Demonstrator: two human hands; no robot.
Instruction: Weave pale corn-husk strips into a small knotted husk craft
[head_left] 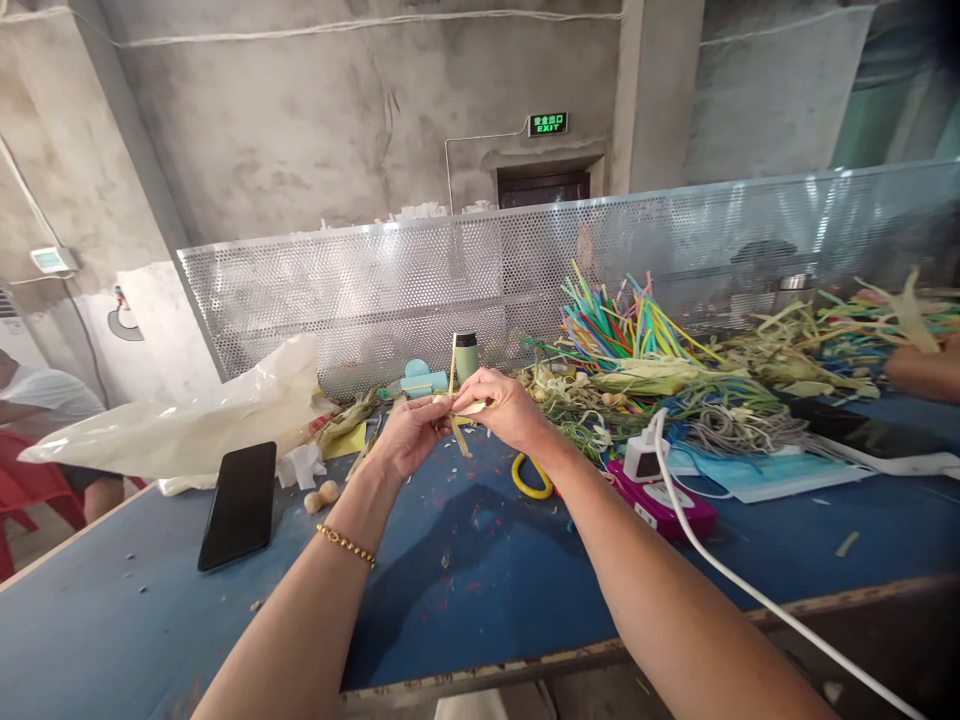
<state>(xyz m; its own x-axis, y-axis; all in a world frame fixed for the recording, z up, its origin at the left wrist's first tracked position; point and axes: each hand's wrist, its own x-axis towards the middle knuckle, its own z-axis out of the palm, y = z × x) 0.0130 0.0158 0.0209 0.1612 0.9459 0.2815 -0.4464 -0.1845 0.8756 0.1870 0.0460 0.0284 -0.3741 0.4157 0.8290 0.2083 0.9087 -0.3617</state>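
Observation:
Over the middle of the blue table (480, 610), my left hand (407, 435) and my right hand (508, 408) meet, their fingers closed on a narrow pale yellow strip (453, 362). It looks like plant fibre or husk. One end stands upright above the fingers, and another end hangs below them. A pale piece also shows at my right fingertips; whether it is part of the same strip I cannot tell. A green bottle with a black lid (466, 355) stands just behind my hands. Below my right wrist lies a yellow ring-shaped handle (531, 478).
To the left are a black phone (238, 505), two small tan balls (321, 497) and a plastic bag (187, 415). At right lie colourful thin sticks (622, 320), dried husks (787, 345), a purple power strip (679, 512) with a white cable, and another person's hand (922, 370).

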